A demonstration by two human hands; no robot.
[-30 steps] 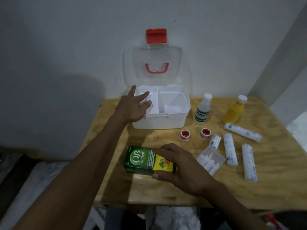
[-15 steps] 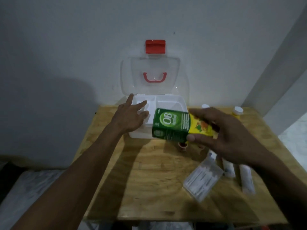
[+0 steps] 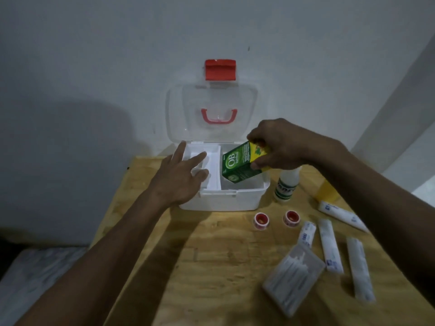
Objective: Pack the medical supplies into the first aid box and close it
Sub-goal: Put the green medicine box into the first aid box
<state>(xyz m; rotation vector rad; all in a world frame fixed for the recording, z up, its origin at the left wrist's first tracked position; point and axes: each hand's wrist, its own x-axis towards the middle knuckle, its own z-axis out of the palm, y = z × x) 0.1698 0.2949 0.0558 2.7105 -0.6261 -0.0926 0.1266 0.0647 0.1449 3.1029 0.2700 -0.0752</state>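
Observation:
The white first aid box (image 3: 226,201) stands at the back of the wooden table with its clear lid (image 3: 211,114) raised against the wall. My right hand (image 3: 280,144) grips a green and yellow OB herbal carton (image 3: 237,165), tilted with its lower corner dipping into the box's right compartment. My left hand (image 3: 181,177) rests with straight fingers on the box's left rim and inner tray. Two red tape rolls (image 3: 261,221) lie in front of the box.
Right of the box stand a white bottle (image 3: 284,187) and a yellow bottle (image 3: 326,191), partly hidden by my right arm. Several wrapped bandage rolls (image 3: 329,245) and a clear cotton swab case (image 3: 294,276) lie at the right front. The wall is just behind the box.
My right hand has lifted the carton from the table's front and carried it back over the box, tilting it down into the right compartment. My left hand has stayed on the box.

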